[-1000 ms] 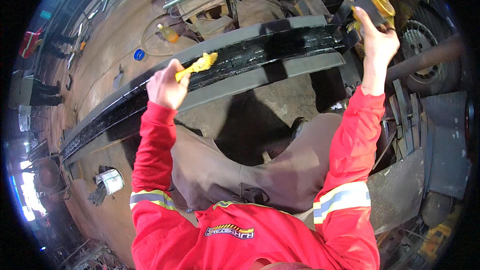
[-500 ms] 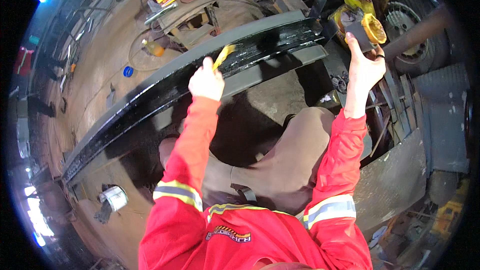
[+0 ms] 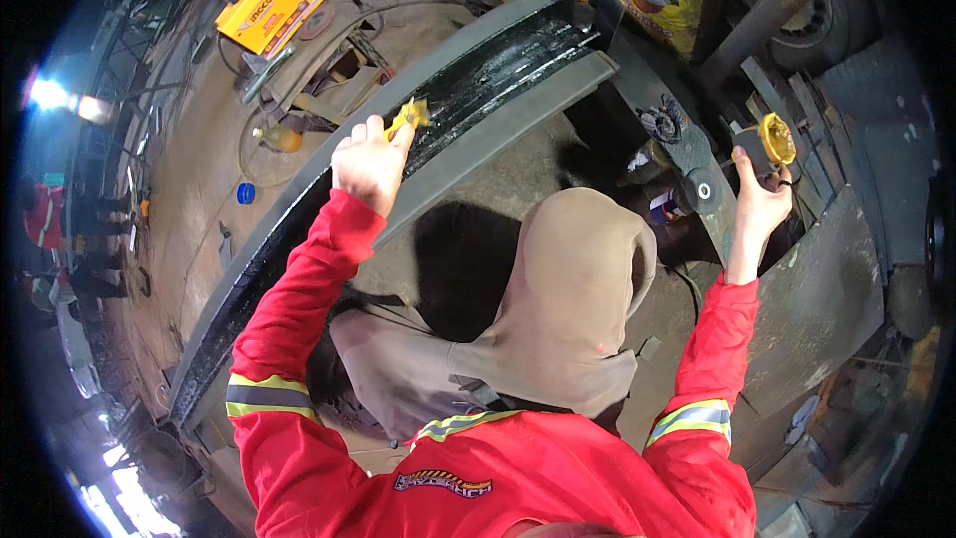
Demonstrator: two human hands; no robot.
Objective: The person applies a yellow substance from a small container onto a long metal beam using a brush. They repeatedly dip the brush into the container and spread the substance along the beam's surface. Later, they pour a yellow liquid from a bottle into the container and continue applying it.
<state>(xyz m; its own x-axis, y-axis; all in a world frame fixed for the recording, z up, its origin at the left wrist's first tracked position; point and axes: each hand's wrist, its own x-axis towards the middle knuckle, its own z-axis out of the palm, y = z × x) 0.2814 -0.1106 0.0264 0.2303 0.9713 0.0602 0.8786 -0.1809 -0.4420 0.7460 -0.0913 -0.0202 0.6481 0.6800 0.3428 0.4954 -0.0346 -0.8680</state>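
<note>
Apparently, brushing is the step: left hand [image 3: 368,165] grasps the yellow brush [image 3: 407,118] over the curved beam [image 3: 518,120], right hand [image 3: 760,214] clasps the yellow-rimmed container [image 3: 778,139]; next stroke probably wants even pressure.

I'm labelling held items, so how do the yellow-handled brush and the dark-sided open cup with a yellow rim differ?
The yellow-handled brush is slim; the dark-sided open cup with a yellow rim is broad and hollow. The left hand holds the brush over the black-coated, curved metal beam; the right hand holds the cup off to the beam's right. Both are partly yellow and hand-held.
</note>
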